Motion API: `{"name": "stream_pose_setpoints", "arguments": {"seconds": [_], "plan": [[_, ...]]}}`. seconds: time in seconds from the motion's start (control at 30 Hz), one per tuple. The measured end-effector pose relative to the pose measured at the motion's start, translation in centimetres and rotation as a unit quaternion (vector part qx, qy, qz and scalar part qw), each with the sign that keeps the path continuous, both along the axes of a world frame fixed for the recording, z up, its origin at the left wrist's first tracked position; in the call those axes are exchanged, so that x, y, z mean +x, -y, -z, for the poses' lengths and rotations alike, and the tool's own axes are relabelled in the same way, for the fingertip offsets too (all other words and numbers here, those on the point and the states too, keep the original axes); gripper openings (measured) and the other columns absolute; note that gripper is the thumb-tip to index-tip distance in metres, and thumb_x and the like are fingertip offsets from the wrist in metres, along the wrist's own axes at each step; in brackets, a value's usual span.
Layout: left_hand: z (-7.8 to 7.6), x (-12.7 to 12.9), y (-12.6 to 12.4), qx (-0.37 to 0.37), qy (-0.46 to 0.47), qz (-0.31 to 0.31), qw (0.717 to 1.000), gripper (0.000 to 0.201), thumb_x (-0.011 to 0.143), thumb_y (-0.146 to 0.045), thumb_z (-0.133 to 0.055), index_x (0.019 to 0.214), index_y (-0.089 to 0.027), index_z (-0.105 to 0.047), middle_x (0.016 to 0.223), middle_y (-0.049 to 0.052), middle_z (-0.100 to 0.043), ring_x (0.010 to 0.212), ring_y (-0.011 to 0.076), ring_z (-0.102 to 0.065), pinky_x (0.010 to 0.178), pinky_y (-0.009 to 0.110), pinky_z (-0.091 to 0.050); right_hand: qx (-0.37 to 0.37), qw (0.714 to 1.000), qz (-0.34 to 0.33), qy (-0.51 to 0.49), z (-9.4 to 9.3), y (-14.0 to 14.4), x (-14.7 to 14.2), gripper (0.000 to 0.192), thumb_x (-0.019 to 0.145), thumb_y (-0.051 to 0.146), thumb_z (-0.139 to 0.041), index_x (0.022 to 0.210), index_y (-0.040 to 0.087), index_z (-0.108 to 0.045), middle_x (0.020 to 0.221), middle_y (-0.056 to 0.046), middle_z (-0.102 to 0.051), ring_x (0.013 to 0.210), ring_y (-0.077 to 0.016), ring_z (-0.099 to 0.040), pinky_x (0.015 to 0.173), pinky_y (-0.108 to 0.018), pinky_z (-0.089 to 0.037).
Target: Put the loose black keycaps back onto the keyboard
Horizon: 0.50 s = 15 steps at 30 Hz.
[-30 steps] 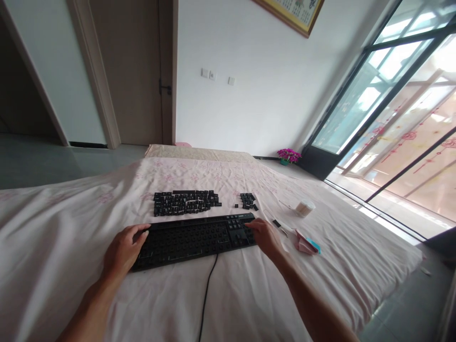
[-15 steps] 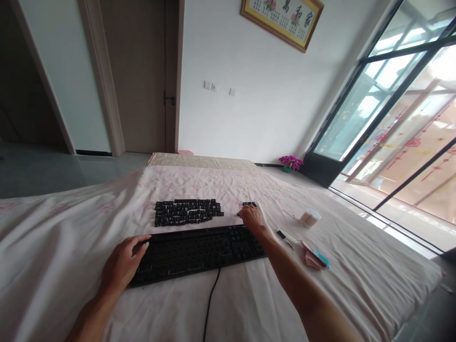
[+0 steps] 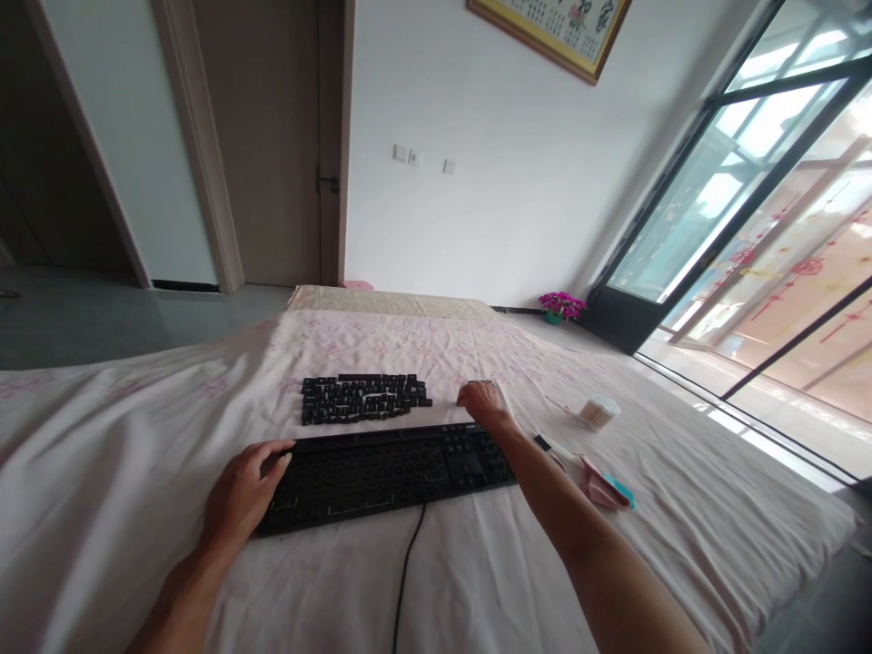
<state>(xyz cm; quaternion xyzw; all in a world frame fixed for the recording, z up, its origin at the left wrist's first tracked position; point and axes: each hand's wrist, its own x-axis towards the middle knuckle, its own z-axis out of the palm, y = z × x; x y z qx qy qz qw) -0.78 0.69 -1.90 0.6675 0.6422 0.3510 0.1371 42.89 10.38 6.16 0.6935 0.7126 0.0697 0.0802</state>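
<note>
A black keyboard (image 3: 388,472) with its keycaps off lies on a pink-flowered sheet (image 3: 436,581). My left hand (image 3: 242,490) rests on the keyboard's left end, fingers curled over the edge. Beyond the keyboard sits a large patch of loose black keycaps (image 3: 364,398). My right hand (image 3: 480,401) reaches past the keyboard's right end and covers a smaller cluster of keycaps; whether the fingers hold one is hidden. The keyboard's cable (image 3: 409,563) runs toward me.
To the right lie a small black piece (image 3: 541,443), a pink and blue packet (image 3: 609,490) and a round tub of cotton swabs (image 3: 598,411). A potted flower (image 3: 559,305) stands by the glass doors. The sheet's right edge drops to the floor.
My right hand left the keyboard's right end and reached forward onto the small keycap cluster. The left hand stayed put. The view shifted slightly.
</note>
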Motion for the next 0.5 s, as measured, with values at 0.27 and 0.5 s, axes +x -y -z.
{"name": "stream_pose_setpoints", "arguments": {"seconds": [0.27, 0.5], "plan": [[-0.5, 0.2, 0.2, -0.01, -0.013, -0.004, 1.0, 0.035, 0.085, -0.041, -0.045, 0.107, -0.024, -0.068, 0.114, 0.005, -0.068, 0.105, 0.0224, -0.062, 0.094, 0.033, -0.046, -0.008, 0.999, -0.031, 0.021, 0.3, 1.2, -0.7, 0.028, 0.09, 0.02, -0.052, 0.108, 0.014, -0.072, 0.107, -0.016, -0.07, 0.109, -0.0242, -0.06, 0.092, -0.031, -0.04], [-0.7, 0.2, 0.3, -0.022, -0.013, -0.009, 1.0, 0.036, 0.085, -0.042, -0.047, 0.108, -0.025, -0.067, 0.114, 0.005, -0.067, 0.105, 0.0234, -0.062, 0.091, 0.034, -0.047, -0.026, 0.998, -0.035, 0.047, -0.2, 2.1, -2.0, 0.03, 0.086, 0.015, -0.054, 0.108, 0.003, -0.07, 0.109, -0.027, -0.065, 0.107, -0.0292, -0.061, 0.088, -0.035, -0.046]]}}
